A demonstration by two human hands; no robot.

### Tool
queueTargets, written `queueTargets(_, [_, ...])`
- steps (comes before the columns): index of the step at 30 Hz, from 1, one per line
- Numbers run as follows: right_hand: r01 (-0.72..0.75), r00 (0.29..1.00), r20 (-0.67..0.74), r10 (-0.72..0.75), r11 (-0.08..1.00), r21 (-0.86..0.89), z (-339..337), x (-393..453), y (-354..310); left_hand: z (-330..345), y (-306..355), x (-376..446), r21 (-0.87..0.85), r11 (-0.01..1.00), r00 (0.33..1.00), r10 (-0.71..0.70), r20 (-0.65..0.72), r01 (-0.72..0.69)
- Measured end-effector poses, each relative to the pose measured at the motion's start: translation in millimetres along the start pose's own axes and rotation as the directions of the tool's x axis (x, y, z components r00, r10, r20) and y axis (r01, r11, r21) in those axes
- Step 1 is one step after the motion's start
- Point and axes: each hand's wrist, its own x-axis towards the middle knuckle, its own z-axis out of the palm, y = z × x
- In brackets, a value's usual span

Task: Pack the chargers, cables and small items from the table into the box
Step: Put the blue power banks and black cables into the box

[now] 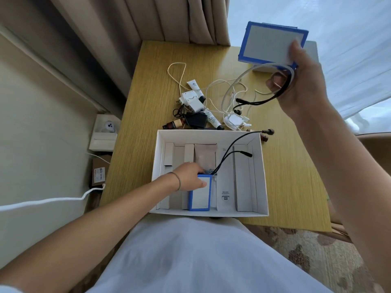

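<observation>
A white open box point(262, 166) sits at the near edge of the wooden table point(148, 102). My left hand point(189, 175) is inside it, gripping the top of a blue-edged grey battery pack point(200, 194) that stands on edge; black leads point(234, 144) run from that pack over the box's far right rim. My right hand point(300, 81) is raised above the table's far right, holding a second blue-edged pack point(271, 44) together with its looped white and black cables point(254, 81). Behind the box lie a white plug adapter point(191, 100), a black charger point(197, 120), tubes and tangled white cables point(222, 92).
Cardboard dividers and a beige pouch point(205, 156) fill the box's compartments. A small brown bottle point(174, 124) lies by the box's far rim. Curtains point(148, 17) hang behind the table. On the floor at left are a white device point(106, 132), a brown carton point(99, 172) and a white cord point(53, 200).
</observation>
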Motion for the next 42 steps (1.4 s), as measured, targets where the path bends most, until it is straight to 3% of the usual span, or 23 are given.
queueTargets(4, [0.0,1.0,0.012,0.0,1.0,0.012,0.4,0.9,2.3,7.0,1.4,8.9,0.195,0.98,0.99,0.073,-0.117,-0.049])
queueTargets(9, [0.006,1.0,0.013,-0.006,1.0,0.007,-2.9,1.8,3.3,8.7,-3.6,14.0,0.184,0.974,0.982,0.152,-0.112,-0.13])
queueTargets(13, [0.006,1.0,0.02,-0.007,1.0,0.025,-5.0,1.5,1.0,8.6,2.4,15.7,0.407,0.906,0.954,0.214,-0.211,-0.114])
queueTargets(15, [0.004,1.0,0.012,-0.005,0.999,0.044,-6.0,0.5,-1.3,8.5,14.6,20.0,0.333,0.935,0.906,0.244,-0.345,-0.125])
queueTargets(17, [0.003,1.0,0.011,-0.004,0.998,0.058,-6.4,-0.8,-4.3,3.7,29.7,29.2,0.08,0.985,0.879,0.174,-0.444,-0.154])
queueTargets(19, [0.004,1.0,0.014,-0.005,0.998,0.058,-6.1,-2.8,-7.8,-0.9,45.1,42.8,-0.072,0.988,0.909,0.097,-0.406,-0.137])
queueTargets(23, [0.025,1.0,0.003,-0.025,0.999,0.026,-5.4,-7.6,-13.8,4.0,65.0,66.4,-0.1,0.992,0.961,0.051,-0.271,-0.081])
queueTargets(28, [0.234,0.966,0.179,-0.187,0.925,-0.3,-10.1,-14.7,-19.4,12.8,75.1,70.9,-0.092,0.992,0.97,0.062,-0.235,-0.085])
queueTargets(31, [0.413,0.906,0.301,-0.296,0.768,-0.49,-6.8,-15.2,-22.8,13.8,74.5,58.8,0.106,0.982,0.951,0.178,-0.252,-0.156])
queueTargets(34, [0.53,0.846,0.407,-0.345,0.628,-0.57,0.2,-14.8,-26.4,9.4,87.7,35.0,0.395,0.896,0.955,0.271,-0.12,-0.205])
queueTargets(35, [0.557,0.829,0.441,-0.344,0.59,-0.584,1.4,-14.3,-28.2,8.0,95.2,23.3,0.463,0.864,0.947,0.291,-0.138,-0.198])
queueTargets(36, [0.574,0.817,0.471,-0.333,0.554,-0.604,2.7,-13.9,-30.3,4.4,102.1,10.2,0.484,0.854,0.916,0.332,-0.225,-0.191])
queueTargets(37, [0.582,0.811,0.492,-0.317,0.518,-0.626,4.4,-14.1,-32.5,-2.7,107.8,-5.0,0.439,0.87,0.831,0.405,-0.382,-0.223])
queueTargets(38, [0.59,0.806,0.511,-0.299,0.486,-0.645,5.7,-13.8,-34.0,-15.4,111.9,-22.0,0.364,0.886,0.695,0.455,-0.557,-0.288])
queueTargets(40, [0.621,0.783,0.561,-0.27,0.404,-0.672,7.1,-12.1,-35.4,-51.9,115.6,-49.8,0.29,0.848,0.331,0.456,-0.826,-0.444])
queueTargets(41, [0.645,0.763,0.592,-0.259,0.353,-0.678,8.8,-12.2,-34.6,-73.1,115.8,-59.5,0.264,0.838,0.214,0.402,-0.89,-0.477])
queueTargets(42, [0.666,0.745,0.618,-0.251,0.311,-0.677,11.2,-12.0,-32.9,-97.5,114.8,-66.6,0.223,0.849,0.177,0.342,-0.923,-0.479])
